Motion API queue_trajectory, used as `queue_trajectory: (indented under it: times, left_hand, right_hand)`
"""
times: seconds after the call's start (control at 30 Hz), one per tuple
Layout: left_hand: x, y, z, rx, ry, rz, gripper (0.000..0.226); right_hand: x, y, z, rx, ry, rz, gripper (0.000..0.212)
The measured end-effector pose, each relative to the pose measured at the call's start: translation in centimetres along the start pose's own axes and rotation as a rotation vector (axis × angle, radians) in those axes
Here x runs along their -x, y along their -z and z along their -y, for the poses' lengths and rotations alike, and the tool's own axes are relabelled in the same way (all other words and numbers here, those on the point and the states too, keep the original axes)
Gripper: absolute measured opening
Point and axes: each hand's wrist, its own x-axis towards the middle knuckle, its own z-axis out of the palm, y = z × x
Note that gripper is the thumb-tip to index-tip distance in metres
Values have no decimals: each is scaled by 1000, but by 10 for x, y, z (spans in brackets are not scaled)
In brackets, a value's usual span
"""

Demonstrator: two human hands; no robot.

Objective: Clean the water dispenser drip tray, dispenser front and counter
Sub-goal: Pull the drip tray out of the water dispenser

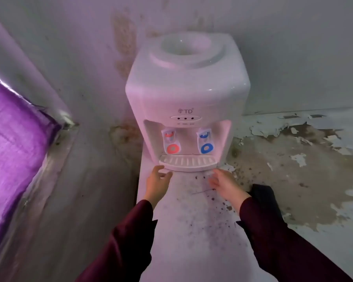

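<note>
A white tabletop water dispenser (186, 88) stands on a narrow white counter (190, 231), with no bottle on top. Its recess holds a red tap (171, 143) on the left and a blue tap (205, 142) on the right. The slotted white drip tray (188, 162) juts out at the bottom front. My left hand (157, 181) is just below the tray's left corner, fingers apart, holding nothing. My right hand (225, 183) is below the right corner, also with fingers spread and nothing in it. Neither hand clearly touches the tray. Dark specks spatter the counter between my dark red sleeves.
A purple sheet (14, 143) covers something at the left. The stained wall (122, 43) rises close behind the dispenser. The floor (293, 159) to the right shows peeling paint and brown patches. A dark object (262, 192) lies behind my right wrist.
</note>
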Motion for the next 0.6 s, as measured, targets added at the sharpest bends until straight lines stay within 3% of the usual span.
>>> queue_trajectory:
  times: [0.13, 0.2, 0.33, 0.6]
  left_hand:
    - [-23, -10, -4, 376, 244, -42, 49]
    - [-29, -15, -7, 412, 265, -47, 51]
    - [-39, -20, -9, 476, 272, -76, 47]
    - [-55, -29, -10, 581, 367, -108, 34]
  right_hand:
    - [-20, -2, 8, -152, -72, -15, 23]
    - [-23, -6, 9, -167, -84, -3, 21]
    - [-30, -11, 8, -227, -106, 18, 38]
    - [-44, -21, 9, -242, -139, -60, 35]
